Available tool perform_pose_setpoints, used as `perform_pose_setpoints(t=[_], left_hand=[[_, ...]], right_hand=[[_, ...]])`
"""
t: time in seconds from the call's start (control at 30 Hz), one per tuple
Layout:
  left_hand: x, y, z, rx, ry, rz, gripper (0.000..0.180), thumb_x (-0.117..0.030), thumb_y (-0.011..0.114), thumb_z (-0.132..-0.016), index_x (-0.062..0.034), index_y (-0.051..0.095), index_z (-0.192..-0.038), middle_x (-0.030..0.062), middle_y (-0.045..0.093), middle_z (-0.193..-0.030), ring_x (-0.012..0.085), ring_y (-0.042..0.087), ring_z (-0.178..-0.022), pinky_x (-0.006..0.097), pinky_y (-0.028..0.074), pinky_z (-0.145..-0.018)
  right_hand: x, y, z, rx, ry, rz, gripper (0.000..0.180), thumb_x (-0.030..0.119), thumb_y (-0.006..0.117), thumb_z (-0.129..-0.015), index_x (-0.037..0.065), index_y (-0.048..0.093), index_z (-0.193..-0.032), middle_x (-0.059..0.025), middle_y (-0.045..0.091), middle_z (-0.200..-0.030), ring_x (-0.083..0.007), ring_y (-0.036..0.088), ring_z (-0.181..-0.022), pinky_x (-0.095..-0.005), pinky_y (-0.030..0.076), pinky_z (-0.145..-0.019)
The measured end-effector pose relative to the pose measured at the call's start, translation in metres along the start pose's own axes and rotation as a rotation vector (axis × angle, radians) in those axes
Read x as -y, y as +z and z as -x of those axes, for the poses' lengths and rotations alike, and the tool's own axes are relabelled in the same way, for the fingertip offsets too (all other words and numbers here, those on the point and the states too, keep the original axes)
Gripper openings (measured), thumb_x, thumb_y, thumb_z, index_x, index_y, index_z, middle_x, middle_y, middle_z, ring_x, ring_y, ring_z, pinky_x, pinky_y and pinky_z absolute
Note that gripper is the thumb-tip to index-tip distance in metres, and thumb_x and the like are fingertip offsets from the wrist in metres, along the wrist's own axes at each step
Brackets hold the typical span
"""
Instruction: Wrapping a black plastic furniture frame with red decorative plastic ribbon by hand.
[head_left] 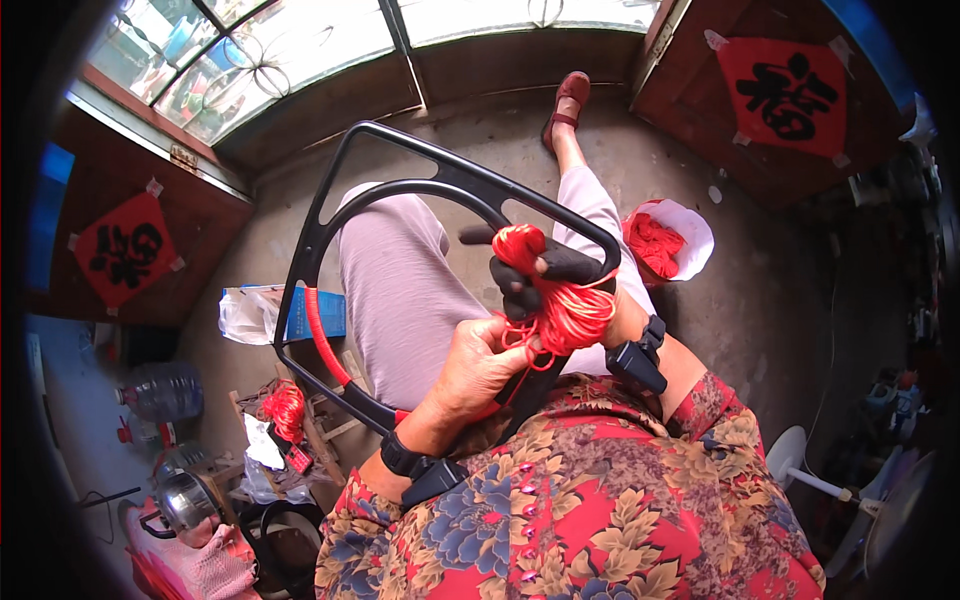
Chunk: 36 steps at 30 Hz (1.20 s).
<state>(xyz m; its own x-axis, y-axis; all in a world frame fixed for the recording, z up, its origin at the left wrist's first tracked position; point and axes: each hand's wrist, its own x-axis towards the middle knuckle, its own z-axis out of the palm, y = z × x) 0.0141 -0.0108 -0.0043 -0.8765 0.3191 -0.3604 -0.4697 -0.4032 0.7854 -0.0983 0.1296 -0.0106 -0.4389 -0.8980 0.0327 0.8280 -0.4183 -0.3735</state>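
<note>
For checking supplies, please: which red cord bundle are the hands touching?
The looped bundle at the black-gloved right hand, pinched by the left hand; the lower-left bundle lies away from both.

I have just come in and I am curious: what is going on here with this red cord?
The person's black-gloved right hand holds a glossy red cord bundle, while the bare left hand pinches strands at its lower edge. A rigid black frame is over the lap; part of its curved inner bar is covered in red. Another red cord skein lies to the left.
</note>
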Motion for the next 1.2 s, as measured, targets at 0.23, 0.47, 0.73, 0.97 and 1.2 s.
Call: perform_pose_setpoints(t=[0.23,0.47,0.73,0.97,1.2], left_hand=[[-0.005,0.001,0.002,-0.138,0.221,-0.119,0.014,-0.014,0.063,-0.086,0.0004,0.063,-0.083,-0.0001,0.063,-0.074,0.0038,0.055,-0.065,0.019,0.045,-0.058],[-0.022,-0.005,0.012,-0.213,0.103,-0.079,0.012,-0.014,0.061,-0.087,-0.0029,0.061,-0.082,0.0,0.062,-0.071,0.0047,0.057,-0.059,0.018,0.046,-0.053],[-0.015,-0.015,0.007,-0.255,0.158,0.104,0.01,-0.01,0.06,-0.087,-0.0017,0.057,-0.092,0.0065,0.066,-0.078,0.0102,0.064,-0.065,0.02,0.052,-0.057],[-0.015,-0.017,0.007,-0.24,0.16,0.12,0.009,-0.015,0.062,-0.087,-0.0065,0.059,-0.091,-0.002,0.063,-0.073,0.0024,0.053,-0.057,0.014,0.04,-0.05],[-0.019,-0.004,0.004,-0.21,0.049,-0.069,0.003,-0.011,0.061,-0.085,-0.0096,0.058,-0.087,-0.0049,0.059,-0.071,-0.0032,0.046,-0.053,0.012,0.033,-0.045]], right_hand=[[0.001,-0.043,0.038,-0.362,-0.264,0.413,0.048,0.024,0.055,-0.088,-0.003,0.041,-0.125,-0.0149,0.054,-0.112,-0.0221,0.056,-0.096,-0.0327,0.045,-0.086],[0.024,-0.001,0.104,-0.442,-0.567,0.095,0.037,0.025,0.053,-0.09,-0.002,0.045,-0.114,-0.0079,0.054,-0.088,-0.0151,0.055,-0.073,-0.0273,0.045,-0.068],[0.005,0.025,0.167,-0.537,-0.449,0.162,0.029,0.029,0.047,-0.093,0.001,0.048,-0.1,0.0004,0.044,-0.063,-0.0068,0.041,-0.049,-0.0228,0.035,-0.049],[0.015,-0.025,0.16,-0.826,-0.263,0.238,0.023,0.03,0.054,-0.091,0.008,0.053,-0.084,-0.002,0.052,-0.065,-0.0113,0.046,-0.051,-0.0256,0.039,-0.051],[0.028,-0.04,0.065,-0.89,-0.409,1.288,0.027,0.015,0.06,-0.086,0.003,0.058,-0.11,-0.0042,0.062,-0.088,-0.0109,0.059,-0.083,-0.0238,0.048,-0.074]])
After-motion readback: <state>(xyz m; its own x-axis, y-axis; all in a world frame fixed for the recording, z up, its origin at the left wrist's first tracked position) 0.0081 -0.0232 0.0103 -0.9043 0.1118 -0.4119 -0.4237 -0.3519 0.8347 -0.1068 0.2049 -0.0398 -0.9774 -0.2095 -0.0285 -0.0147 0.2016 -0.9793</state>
